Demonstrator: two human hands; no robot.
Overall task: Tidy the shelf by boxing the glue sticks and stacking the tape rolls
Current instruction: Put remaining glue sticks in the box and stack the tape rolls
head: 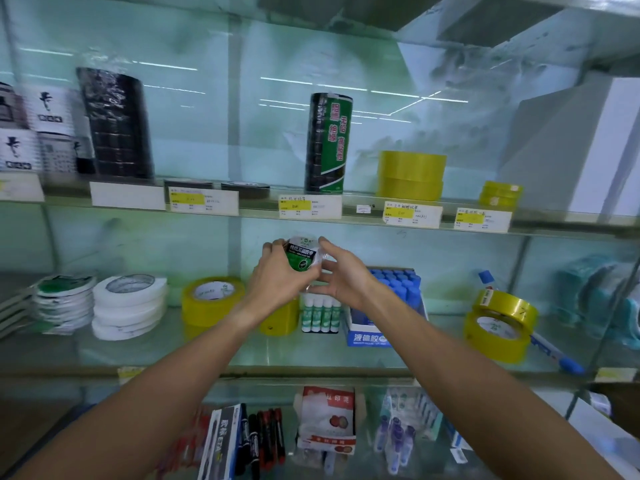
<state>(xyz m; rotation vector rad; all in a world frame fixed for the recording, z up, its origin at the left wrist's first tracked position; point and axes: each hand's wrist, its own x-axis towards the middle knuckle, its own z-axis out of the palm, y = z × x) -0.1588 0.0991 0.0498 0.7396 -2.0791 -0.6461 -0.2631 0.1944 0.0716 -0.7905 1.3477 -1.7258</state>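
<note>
Both hands hold up a small wrapped tape roll (302,255) with a green and black label, in front of the middle glass shelf (207,348). My left hand (277,282) grips its left side; my right hand (337,271) pinches its right side. Below them stand green-labelled glue sticks (320,315) and a yellow tape roll (280,322). A blue box (369,336) packed with blue-capped glue sticks (398,280) sits just to the right. Further left are a yellow roll (211,297) and two stacks of white rolls (130,308) (64,303).
Two yellow rolls (498,323) lean together at the right, with a blue marker (557,355) beside them. The upper shelf carries black tape tubes (116,123) (329,143), stacked yellow rolls (410,174) and price labels. Pens and packets fill the lower shelf (311,427).
</note>
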